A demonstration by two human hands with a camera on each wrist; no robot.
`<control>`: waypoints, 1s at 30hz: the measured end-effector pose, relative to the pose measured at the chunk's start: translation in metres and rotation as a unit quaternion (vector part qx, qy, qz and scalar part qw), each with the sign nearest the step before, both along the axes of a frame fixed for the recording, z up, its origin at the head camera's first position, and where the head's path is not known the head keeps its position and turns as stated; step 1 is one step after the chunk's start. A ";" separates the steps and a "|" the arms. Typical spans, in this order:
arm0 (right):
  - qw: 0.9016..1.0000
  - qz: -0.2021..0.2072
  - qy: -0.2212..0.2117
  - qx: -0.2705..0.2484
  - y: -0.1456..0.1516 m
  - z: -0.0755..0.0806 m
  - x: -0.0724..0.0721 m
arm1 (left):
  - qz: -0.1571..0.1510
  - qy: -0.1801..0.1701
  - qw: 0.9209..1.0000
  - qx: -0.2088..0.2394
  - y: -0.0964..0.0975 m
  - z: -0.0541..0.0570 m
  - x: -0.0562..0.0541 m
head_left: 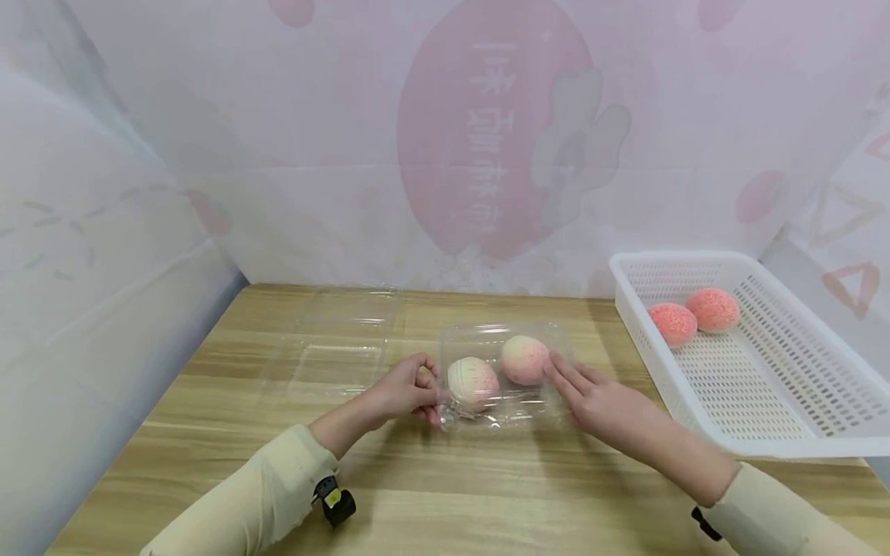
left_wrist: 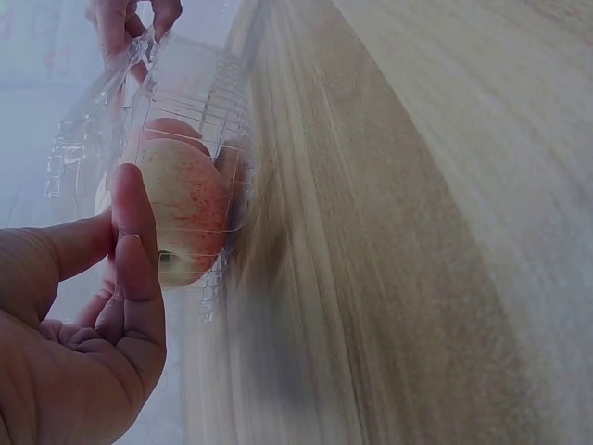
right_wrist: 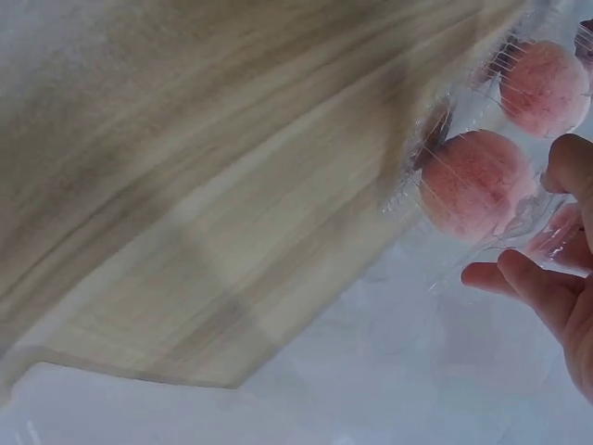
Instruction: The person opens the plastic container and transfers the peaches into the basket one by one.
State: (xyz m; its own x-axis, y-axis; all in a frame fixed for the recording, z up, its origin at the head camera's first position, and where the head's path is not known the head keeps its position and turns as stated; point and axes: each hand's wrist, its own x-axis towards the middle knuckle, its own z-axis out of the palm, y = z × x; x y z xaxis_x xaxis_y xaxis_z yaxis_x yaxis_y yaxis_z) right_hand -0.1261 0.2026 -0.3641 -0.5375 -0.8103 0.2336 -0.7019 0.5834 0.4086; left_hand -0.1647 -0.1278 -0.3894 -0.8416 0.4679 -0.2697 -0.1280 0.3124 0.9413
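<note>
Nearest, two cream sleeves (head_left: 274, 471), one per arm; black strap (head_left: 335, 500) with a yellow patch by the left wrist, another dark strap (head_left: 705, 524) at the right cuff. Wood-grain tabletop (head_left: 459, 498) under everything. Left hand (head_left: 409, 388) at the left side of the clear box (head_left: 514, 405), grip pinching its edge, thumb and fingers bent in. Right hand (head_left: 603, 401) on the other side: grip not clenched, fingers out fairly straight, tips touching the plastic beside the fruit. Box sits mid-tabletop between both hands; can't tell if its lid is latched. Inside, two fruits: cream-and-pink fruit (head_left: 473, 384) at left, nearer the person; second fruit (head_left: 525, 360) to its right, a bit farther back, just apart, by the right fingertips. To the right, white slotted basket (head_left: 779, 446) with two red-pink fruits (head_left: 672, 325) side by side near its far left corner. Far left, another clear plastic box (head_left: 345, 347), contours faint. Behind it all, white backdrop (head_left: 313, 224) with pink circle and rabbit print.
</note>
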 end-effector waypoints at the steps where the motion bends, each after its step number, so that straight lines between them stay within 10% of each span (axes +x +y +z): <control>1: 1.000 0.004 0.006 0.005 0.000 0.001 -0.001 | -0.002 0.001 1.000 0.000 0.000 0.000 0.000; 30: 1.000 0.008 0.017 -0.016 0.005 0.002 0.001 | -0.009 0.012 1.000 -0.007 -0.006 0.006 -0.002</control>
